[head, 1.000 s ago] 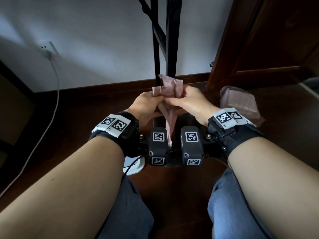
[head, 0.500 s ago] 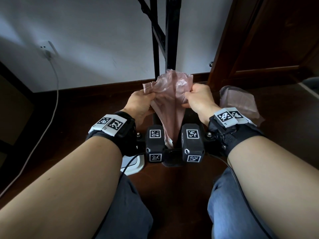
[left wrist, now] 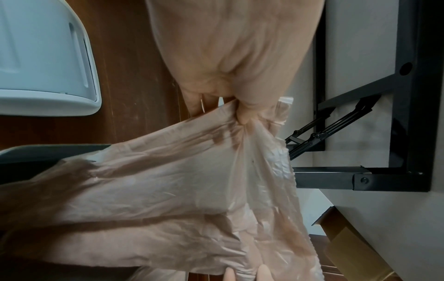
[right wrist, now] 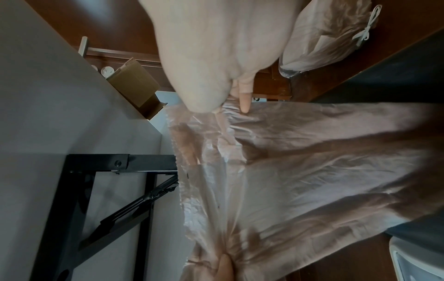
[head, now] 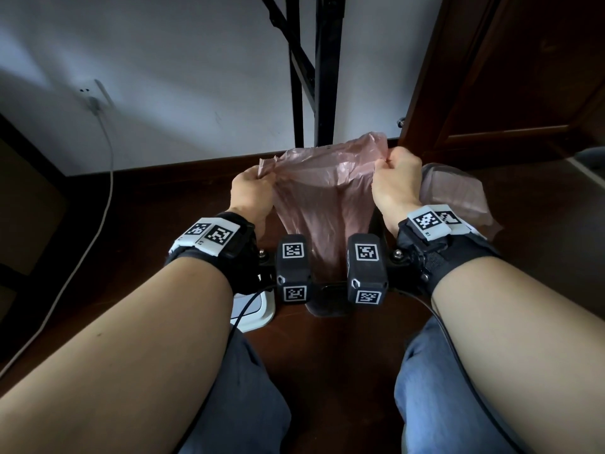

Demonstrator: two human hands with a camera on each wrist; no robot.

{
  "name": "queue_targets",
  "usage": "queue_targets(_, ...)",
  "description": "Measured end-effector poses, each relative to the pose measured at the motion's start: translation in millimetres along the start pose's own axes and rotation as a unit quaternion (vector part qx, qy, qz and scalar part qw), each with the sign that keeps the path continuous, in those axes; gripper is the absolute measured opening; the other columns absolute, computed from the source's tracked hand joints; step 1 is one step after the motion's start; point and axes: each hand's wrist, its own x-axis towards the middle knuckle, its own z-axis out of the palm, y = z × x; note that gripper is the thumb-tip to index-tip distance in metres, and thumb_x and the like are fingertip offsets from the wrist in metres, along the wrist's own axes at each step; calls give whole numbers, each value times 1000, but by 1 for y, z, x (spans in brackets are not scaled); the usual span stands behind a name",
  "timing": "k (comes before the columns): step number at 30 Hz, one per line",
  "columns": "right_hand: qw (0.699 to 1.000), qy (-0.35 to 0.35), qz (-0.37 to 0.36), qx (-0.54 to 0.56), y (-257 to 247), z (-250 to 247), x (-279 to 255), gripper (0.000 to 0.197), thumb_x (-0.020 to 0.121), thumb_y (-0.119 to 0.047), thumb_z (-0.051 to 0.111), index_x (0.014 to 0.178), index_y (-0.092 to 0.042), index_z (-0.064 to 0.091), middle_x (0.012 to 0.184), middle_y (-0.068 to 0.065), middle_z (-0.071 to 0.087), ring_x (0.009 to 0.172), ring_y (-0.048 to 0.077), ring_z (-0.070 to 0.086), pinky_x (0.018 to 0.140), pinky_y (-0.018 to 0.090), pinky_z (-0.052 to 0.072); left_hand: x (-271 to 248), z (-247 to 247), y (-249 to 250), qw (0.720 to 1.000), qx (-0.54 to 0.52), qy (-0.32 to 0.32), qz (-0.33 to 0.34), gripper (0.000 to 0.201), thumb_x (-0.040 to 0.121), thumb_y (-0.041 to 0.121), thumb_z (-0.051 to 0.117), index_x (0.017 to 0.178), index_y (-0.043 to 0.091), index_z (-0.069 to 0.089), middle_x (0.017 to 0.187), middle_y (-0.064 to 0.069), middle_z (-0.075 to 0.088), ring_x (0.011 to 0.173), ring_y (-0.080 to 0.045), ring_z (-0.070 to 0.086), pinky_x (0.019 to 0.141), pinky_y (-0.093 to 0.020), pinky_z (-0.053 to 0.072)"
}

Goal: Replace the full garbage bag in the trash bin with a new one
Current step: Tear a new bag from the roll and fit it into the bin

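A new pink plastic garbage bag (head: 324, 194) hangs stretched between my two hands above the dark trash bin (head: 330, 303), whose rim shows low between the wrist cameras. My left hand (head: 253, 188) pinches the bag's left top edge (left wrist: 242, 121). My right hand (head: 396, 178) pinches its right top edge (right wrist: 223, 112). The bag (left wrist: 168, 190) spreads wide at the top and narrows downward. The full pink bag (head: 458, 194), tied with a white string (right wrist: 365, 32), lies on the floor to the right behind my right wrist.
A white lid-like object (head: 252, 309) lies on the dark wood floor left of the bin. Black metal table legs (head: 324, 70) stand against the wall behind the bag. A white cable (head: 98, 178) runs down from a wall socket. A dark wooden door (head: 510, 77) stands at right.
My hands have moved apart and slightly away from me, pulling the crumpled bag from a narrow bunch into a wide spread sheet.
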Motion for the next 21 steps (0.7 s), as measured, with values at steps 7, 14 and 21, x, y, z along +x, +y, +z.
queue_targets(7,1000,-12,-9,23,2,0,3,41,94,-7,47,57,-23,37,61,-10,38,67,14,43,64,26,36,5,0,-1,1000,-1,14,-4,26,92,2,46,85,18,66,85,-5,65,85,-24,62,89,-46,53)
queue_targets(14,997,-58,-36,34,-2,1,-4,41,96,-4,43,57,-17,36,60,-6,35,54,6,31,49,18,26,-1,8,7,995,-62,8,-72,36,99,33,46,84,6,65,83,-11,67,81,-27,66,87,-44,55)
queue_targets(21,995,-65,-35,61,-5,1,-6,38,94,-4,44,59,-14,35,59,-3,32,53,9,29,40,13,23,-21,3,11,973,-39,-196,-114,45,76,21,78,114,0,65,104,-17,72,91,-27,72,67,-33,59)
